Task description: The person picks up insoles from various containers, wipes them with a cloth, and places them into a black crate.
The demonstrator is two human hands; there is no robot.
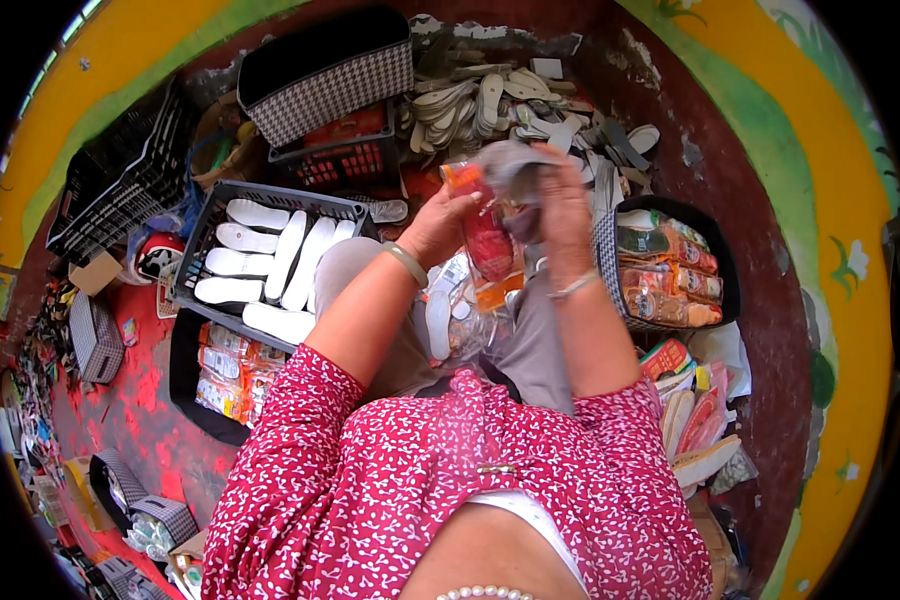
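Note:
My left hand point(440, 222) is closed on a clear and orange plastic package point(490, 245) with something red inside, held above my lap. Beside it my right hand point(567, 215), smeared by motion, grips a grey curved piece point(510, 165) at the package's upper end. Its exact kind is too blurred to tell. Below the hands, a white insole point(438, 322) and clear plastic packets point(475, 315) lie on my lap between the grey trouser legs.
To my left stands a black crate point(192, 240) of white insoles, with a bin point(183, 360) of packets below it. A checked basket point(607, 265) of packaged insoles is at my right. Loose insoles point(490, 100) pile up ahead by the wall, beside a tilted checked basket point(330, 90).

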